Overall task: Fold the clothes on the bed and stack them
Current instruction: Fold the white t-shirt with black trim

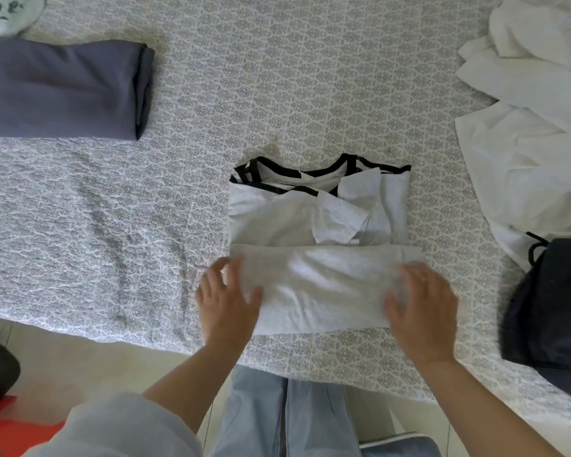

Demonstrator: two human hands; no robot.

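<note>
both flat: left hand (226, 300) and right hand (421, 306) press the grey tee (317, 258) ends, prob so the hem fold stays square

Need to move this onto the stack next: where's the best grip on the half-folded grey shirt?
Take the grey shirt by its two short side edges, one hand from each side. The hem is folded up there, doubling the layers, and the left hand and right hand already rest there.
</note>
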